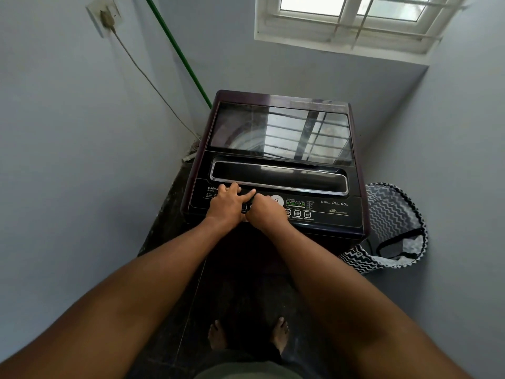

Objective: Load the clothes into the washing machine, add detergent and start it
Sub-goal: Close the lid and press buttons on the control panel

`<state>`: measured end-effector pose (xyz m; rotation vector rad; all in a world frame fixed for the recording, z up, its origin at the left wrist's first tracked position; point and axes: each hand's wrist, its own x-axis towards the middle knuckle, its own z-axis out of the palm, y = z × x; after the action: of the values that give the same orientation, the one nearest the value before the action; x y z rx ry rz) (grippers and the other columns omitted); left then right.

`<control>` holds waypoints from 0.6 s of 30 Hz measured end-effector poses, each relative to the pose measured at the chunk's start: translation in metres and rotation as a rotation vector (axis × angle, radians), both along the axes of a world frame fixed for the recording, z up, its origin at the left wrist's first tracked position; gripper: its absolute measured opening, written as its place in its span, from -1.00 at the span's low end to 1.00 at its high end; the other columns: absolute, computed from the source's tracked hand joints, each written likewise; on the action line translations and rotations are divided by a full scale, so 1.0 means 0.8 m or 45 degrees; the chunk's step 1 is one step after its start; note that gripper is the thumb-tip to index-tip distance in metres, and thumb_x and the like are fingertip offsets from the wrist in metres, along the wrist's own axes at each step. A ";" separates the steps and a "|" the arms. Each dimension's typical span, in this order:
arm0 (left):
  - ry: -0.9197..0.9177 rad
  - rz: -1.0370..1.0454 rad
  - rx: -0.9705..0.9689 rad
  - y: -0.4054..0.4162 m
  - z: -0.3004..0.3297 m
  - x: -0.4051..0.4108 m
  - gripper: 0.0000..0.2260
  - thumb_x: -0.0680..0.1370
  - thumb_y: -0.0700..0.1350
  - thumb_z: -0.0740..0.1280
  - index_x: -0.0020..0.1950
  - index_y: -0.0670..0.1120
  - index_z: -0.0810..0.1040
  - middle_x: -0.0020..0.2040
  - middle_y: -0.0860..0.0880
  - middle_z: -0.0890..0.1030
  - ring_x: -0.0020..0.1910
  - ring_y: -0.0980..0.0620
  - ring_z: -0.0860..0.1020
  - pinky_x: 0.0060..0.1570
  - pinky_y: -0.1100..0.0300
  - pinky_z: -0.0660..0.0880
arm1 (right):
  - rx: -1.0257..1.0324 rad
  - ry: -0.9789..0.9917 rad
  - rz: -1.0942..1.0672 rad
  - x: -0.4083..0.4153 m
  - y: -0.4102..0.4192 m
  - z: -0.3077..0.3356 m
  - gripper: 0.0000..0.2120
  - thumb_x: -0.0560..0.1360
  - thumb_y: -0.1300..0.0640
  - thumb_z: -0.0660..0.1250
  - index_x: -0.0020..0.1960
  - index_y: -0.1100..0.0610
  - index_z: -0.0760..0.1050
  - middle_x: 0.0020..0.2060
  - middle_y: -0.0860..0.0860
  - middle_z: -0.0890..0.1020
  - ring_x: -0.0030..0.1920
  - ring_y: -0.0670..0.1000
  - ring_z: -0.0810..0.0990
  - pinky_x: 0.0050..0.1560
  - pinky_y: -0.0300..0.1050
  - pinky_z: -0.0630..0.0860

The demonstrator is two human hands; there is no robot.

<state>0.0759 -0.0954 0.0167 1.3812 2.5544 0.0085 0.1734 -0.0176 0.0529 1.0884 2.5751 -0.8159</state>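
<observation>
A dark top-load washing machine (355,170) stands in the corner with its glass lid (278,132) closed. The window reflects in the lid, so I cannot make out the drum's contents. Its control panel (322,212) is lit, with green indicators and a "6" on the display (278,200). My left hand (225,205) rests on the panel's left part, its index finger stretched to the right. My right hand (263,212) lies beside it with fingers curled down onto the buttons, holding nothing. No detergent is in view.
A black-and-white zigzag laundry basket (393,214) stands on the floor right of the machine. A green hose (177,50) and a power cord (142,72) run down the left wall from a socket (105,17). Walls are close on both sides. My bare feet (217,335) stand before the machine.
</observation>
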 end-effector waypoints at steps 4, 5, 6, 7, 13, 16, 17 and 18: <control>-0.007 0.020 0.006 0.001 0.000 0.000 -0.30 0.47 0.18 0.44 0.54 0.29 0.19 0.39 -0.02 0.31 0.33 -0.10 0.29 0.10 0.02 0.50 | 0.190 0.060 0.054 0.022 -0.019 -0.033 -0.71 0.56 0.02 0.29 0.21 0.14 0.47 0.03 0.13 0.62 0.02 0.21 0.63 -0.11 0.03 0.48; -0.012 0.023 0.009 0.001 -0.001 0.001 -0.29 0.47 0.18 0.44 0.54 0.29 0.18 0.39 -0.02 0.31 0.33 -0.09 0.28 0.12 0.02 0.50 | 0.233 0.077 0.062 0.029 -0.023 -0.038 -0.70 0.57 0.07 0.24 0.28 0.12 0.45 0.02 0.13 0.63 0.02 0.21 0.64 -0.12 0.04 0.49; -0.016 0.025 0.011 0.000 -0.001 0.001 -0.29 0.47 0.18 0.44 0.54 0.28 0.18 0.39 -0.02 0.31 0.33 -0.09 0.28 0.12 0.02 0.50 | 0.263 0.093 0.063 0.033 -0.024 -0.043 -0.66 0.58 0.10 0.20 0.34 0.09 0.43 0.01 0.13 0.64 0.00 0.22 0.65 -0.14 0.04 0.50; -0.019 0.027 0.013 0.000 -0.002 0.002 -0.29 0.47 0.18 0.44 0.55 0.28 0.18 0.39 -0.02 0.31 0.33 -0.09 0.28 0.12 0.02 0.51 | 0.276 0.111 0.052 0.035 -0.025 -0.044 -0.66 0.59 0.11 0.18 0.35 0.07 0.43 0.00 0.13 0.64 -0.01 0.22 0.65 -0.15 0.03 0.51; -0.021 0.034 0.042 0.000 -0.010 0.002 -0.37 0.54 0.03 0.41 0.53 0.29 0.20 0.38 -0.03 0.31 0.33 -0.09 0.29 0.07 0.03 0.52 | 0.191 0.088 0.033 0.003 -0.015 -0.025 -0.68 0.57 -0.02 0.30 0.20 0.17 0.51 0.04 0.15 0.63 0.05 0.22 0.62 -0.12 0.02 0.45; -0.020 0.053 0.079 -0.001 -0.014 0.000 -0.46 0.62 0.01 0.31 0.52 0.31 0.17 0.38 -0.02 0.32 0.34 -0.09 0.28 0.07 0.01 0.51 | 0.196 0.063 0.035 -0.010 -0.014 -0.022 -0.68 0.61 0.11 0.19 0.31 0.19 0.46 0.13 0.16 0.60 0.11 0.21 0.60 -0.07 0.05 0.48; -0.018 0.056 0.075 -0.001 -0.014 0.001 -0.46 0.63 0.01 0.30 0.52 0.31 0.17 0.38 -0.02 0.31 0.33 -0.09 0.28 0.07 0.02 0.50 | 0.210 0.053 0.045 -0.011 -0.015 -0.022 -0.67 0.61 0.12 0.17 0.33 0.20 0.45 0.13 0.16 0.60 0.11 0.21 0.60 -0.08 0.05 0.47; -0.017 0.051 0.061 -0.001 -0.014 0.001 -0.45 0.62 0.00 0.30 0.53 0.31 0.17 0.39 -0.02 0.30 0.33 -0.10 0.28 0.07 0.02 0.50 | 0.218 0.051 0.051 -0.010 -0.016 -0.024 -0.68 0.62 0.12 0.17 0.31 0.20 0.46 0.12 0.16 0.61 0.10 0.21 0.60 -0.10 0.03 0.45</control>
<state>0.0766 -0.0961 0.0056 1.3424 2.5862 0.0867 0.1651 -0.0302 0.0339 1.0718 2.7330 -0.6232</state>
